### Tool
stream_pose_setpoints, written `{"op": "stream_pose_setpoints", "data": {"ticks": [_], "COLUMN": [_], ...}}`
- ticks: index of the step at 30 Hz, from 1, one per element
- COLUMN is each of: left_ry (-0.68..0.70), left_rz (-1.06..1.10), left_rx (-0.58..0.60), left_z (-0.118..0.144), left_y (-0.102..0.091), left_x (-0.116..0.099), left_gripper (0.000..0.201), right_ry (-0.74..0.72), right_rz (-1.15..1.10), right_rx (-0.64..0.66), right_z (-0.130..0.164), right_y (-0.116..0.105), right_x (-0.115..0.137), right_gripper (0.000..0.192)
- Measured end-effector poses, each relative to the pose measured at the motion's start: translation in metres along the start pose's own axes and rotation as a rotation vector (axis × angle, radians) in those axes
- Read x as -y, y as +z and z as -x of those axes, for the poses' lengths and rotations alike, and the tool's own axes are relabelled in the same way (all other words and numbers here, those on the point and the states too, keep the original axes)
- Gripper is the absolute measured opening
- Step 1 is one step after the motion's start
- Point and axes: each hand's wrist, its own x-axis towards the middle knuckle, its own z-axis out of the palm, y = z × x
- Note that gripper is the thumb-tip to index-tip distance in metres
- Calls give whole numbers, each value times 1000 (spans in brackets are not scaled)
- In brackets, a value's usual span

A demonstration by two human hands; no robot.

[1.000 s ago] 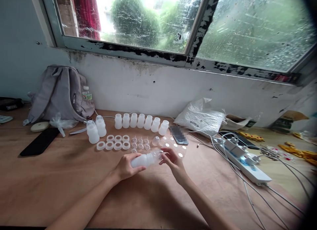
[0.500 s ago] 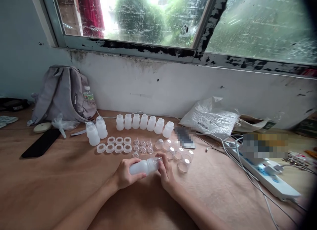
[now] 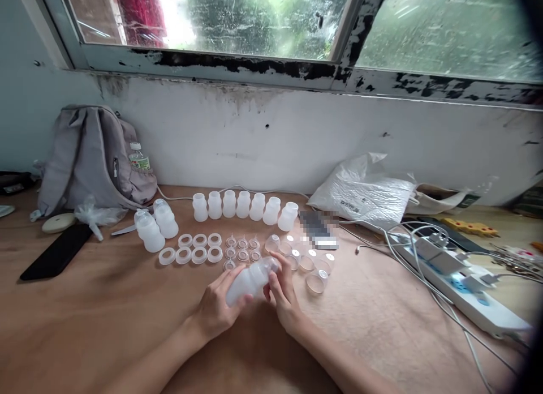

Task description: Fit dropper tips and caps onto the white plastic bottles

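My left hand (image 3: 218, 306) is wrapped round the body of a frosted white baby bottle (image 3: 245, 283), tilted with its top up to the right. The fingers of my right hand (image 3: 286, 295) are closed on the bottle's clear domed cap (image 3: 268, 264). Just beyond my hands lie white collar rings (image 3: 199, 262) in two rows and several clear silicone nipples (image 3: 242, 255). Clear dome caps (image 3: 316, 286) stand to the right of them. A row of open bottle bodies (image 3: 257, 208) stands further back. Two capped bottles (image 3: 150, 232) are at the left.
A grey backpack (image 3: 93, 156), a black phone (image 3: 57, 252) and a crumpled clear bag (image 3: 99, 213) lie left. A silvery plastic parcel (image 3: 362, 190) rests against the wall. On the right are a power strip (image 3: 492, 312) with chargers and loose white cables (image 3: 418, 278).
The bottle in my hands has tilted more steeply, its capped end rising. My right fingers have shifted on the cap. The camera view has turned slightly.
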Motion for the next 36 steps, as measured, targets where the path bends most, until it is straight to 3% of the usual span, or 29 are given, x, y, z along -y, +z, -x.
{"op": "stream_pose_setpoints", "data": {"ticks": [3, 7, 11, 15, 17, 19, 24, 27, 32, 36], "left_ry": [-14, -4, -28, -11, 32, 59, 79, 39, -96, -272], "left_rz": [45, 122, 83, 6, -13, -48, -226, -319, -548, -701], "left_rx": [81, 153, 96, -21, -107, -154, -31, 5, -154, -101], "left_z": [-2, -2, -1, -1, -6, -15, -43, -56, -90, -127], "left_y": [0, 5, 13, 6, -4, -15, -35, -56, -123, -165], "left_x": [1, 9, 22, 17, 3, -15, -45, -44, -27, -4], "left_gripper": [52, 50, 43, 66, 69, 59, 31, 24, 30, 37], "right_ry": [-7, -98, -200, -124, -97, -79, -57, -65, -126, -147], "right_rz": [-141, -20, 92, -22, -42, -22, 13, 22, 128, 198], "right_rx": [92, 170, 157, 125, 90, 49, 1, -21, -8, 2], "right_z": [-2, -4, -3, -5, -7, -8, -9, -8, -9, -10], "right_y": [0, -4, -4, -3, -4, -5, -6, -5, -4, -3], "right_x": [1, 0, -1, -6, -8, -8, -6, -6, -7, -6], "right_gripper": [38, 31, 34, 32, 29, 25, 24, 24, 21, 19]}}
